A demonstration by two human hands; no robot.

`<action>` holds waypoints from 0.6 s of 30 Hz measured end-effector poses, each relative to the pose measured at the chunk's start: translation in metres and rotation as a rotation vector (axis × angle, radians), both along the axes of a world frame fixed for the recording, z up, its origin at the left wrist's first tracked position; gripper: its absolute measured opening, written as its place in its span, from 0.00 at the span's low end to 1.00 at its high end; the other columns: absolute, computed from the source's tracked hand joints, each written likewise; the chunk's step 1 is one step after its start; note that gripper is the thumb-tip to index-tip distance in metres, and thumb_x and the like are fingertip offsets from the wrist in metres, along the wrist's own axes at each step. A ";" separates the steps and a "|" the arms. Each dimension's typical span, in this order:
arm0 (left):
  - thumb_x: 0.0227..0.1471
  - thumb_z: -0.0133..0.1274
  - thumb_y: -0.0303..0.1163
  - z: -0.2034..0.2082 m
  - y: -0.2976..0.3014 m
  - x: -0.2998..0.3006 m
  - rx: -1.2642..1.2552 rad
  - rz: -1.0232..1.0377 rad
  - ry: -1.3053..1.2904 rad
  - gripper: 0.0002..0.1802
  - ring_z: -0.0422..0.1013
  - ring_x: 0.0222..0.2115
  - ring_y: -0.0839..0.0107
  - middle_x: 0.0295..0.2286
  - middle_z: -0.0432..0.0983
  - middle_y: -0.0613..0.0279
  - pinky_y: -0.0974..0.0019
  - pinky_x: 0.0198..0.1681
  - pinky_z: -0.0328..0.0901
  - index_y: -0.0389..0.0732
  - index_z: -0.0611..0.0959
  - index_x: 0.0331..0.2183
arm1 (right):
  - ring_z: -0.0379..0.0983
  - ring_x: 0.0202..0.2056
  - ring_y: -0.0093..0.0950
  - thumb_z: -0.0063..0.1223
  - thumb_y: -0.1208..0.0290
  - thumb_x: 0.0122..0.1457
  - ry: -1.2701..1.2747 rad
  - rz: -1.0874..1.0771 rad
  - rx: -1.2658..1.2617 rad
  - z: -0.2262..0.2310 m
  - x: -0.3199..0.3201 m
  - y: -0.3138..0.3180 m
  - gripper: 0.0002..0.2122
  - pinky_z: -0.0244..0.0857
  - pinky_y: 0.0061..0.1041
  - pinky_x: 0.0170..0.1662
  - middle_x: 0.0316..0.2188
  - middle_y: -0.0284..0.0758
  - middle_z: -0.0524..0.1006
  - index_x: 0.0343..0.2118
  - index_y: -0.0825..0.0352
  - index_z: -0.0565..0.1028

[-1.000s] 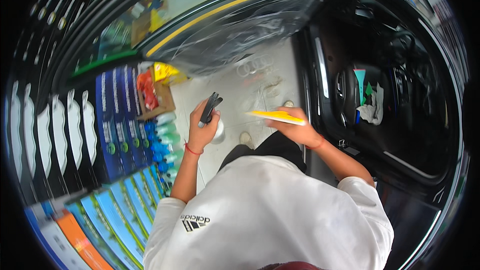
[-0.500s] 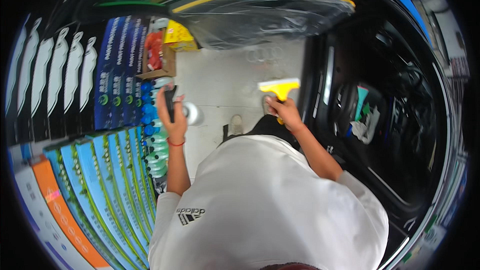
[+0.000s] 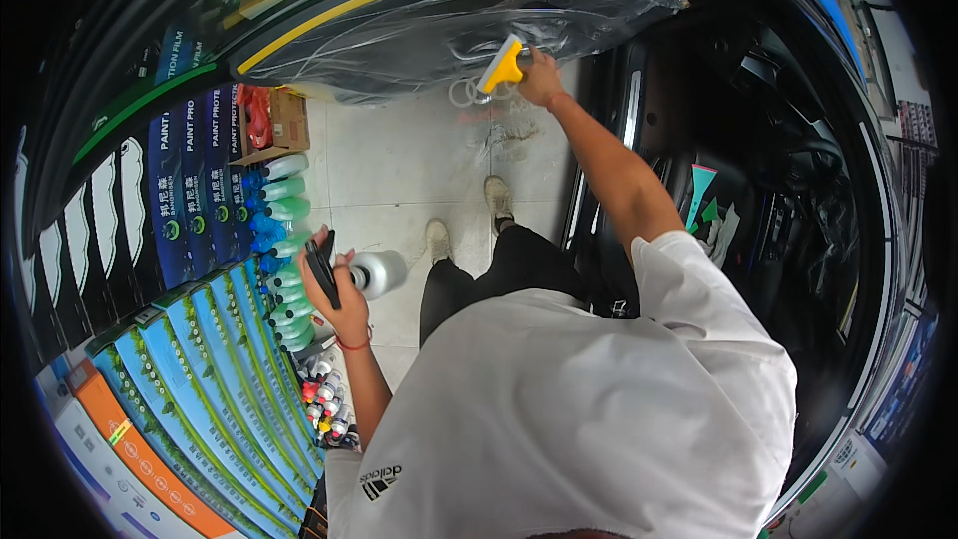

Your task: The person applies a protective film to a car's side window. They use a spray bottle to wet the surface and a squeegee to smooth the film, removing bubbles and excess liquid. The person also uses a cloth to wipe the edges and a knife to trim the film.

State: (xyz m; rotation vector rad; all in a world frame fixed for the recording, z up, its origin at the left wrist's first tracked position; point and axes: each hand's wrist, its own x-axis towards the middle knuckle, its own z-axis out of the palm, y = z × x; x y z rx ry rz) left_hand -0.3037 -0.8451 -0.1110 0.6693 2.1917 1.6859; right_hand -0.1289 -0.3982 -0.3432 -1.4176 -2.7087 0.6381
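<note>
My left hand [image 3: 345, 304] is closed round the neck of a spray bottle [image 3: 383, 273]. The bottle has a pale translucent body and a black spray head, and it hangs over the floor beside stacked boxes. Far out in front, my right hand [image 3: 540, 82] grips a yellow squeegee [image 3: 505, 68] with a pale blade. The squeegee overlaps the clear plastic film [image 3: 399, 55] covering the inner side of a car door; whether the blade touches it I cannot tell. A yellow strip [image 3: 369, 5] runs along the door's top edge.
On the left stand several green-and-blue capped bottles [image 3: 287, 209], blue boxes [image 3: 190, 175] and landscape-printed boxes [image 3: 215, 339]. A carton [image 3: 288, 122] holds something red. The open car's dark interior [image 3: 768, 210] lies right, with a turquoise wedge tool [image 3: 701, 185] inside. Pale floor tiles [image 3: 384, 165] lie between.
My right hand has carried the squeegee forward to the film-covered door, its blade now tilted. My left hand with the spray bottle sits lower in view. The whole view has shifted.
</note>
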 end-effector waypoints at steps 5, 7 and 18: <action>0.56 0.45 0.19 -0.019 0.016 0.050 -0.038 0.034 -0.113 0.24 0.70 0.56 0.56 0.54 0.71 0.46 0.59 0.48 0.77 0.27 0.72 0.55 | 0.50 0.69 0.49 0.69 0.53 0.50 -0.199 0.064 -0.079 -0.021 -0.007 0.064 0.23 0.50 0.53 0.67 0.72 0.40 0.56 0.52 0.40 0.82; 0.56 0.45 0.18 -0.027 0.017 0.066 -0.044 0.039 -0.168 0.24 0.69 0.57 0.56 0.54 0.70 0.47 0.58 0.49 0.76 0.28 0.72 0.55 | 0.51 0.69 0.49 0.69 0.53 0.50 -0.218 0.093 -0.104 -0.023 -0.012 0.074 0.22 0.51 0.53 0.67 0.71 0.40 0.57 0.51 0.41 0.83; 0.54 0.46 0.17 -0.047 0.037 0.107 -0.061 0.014 -0.187 0.23 0.71 0.55 0.55 0.51 0.70 0.48 0.59 0.51 0.75 0.25 0.74 0.53 | 0.54 0.69 0.49 0.63 0.53 0.52 -0.198 0.032 -0.073 -0.051 0.004 0.102 0.24 0.54 0.48 0.68 0.73 0.44 0.51 0.54 0.46 0.82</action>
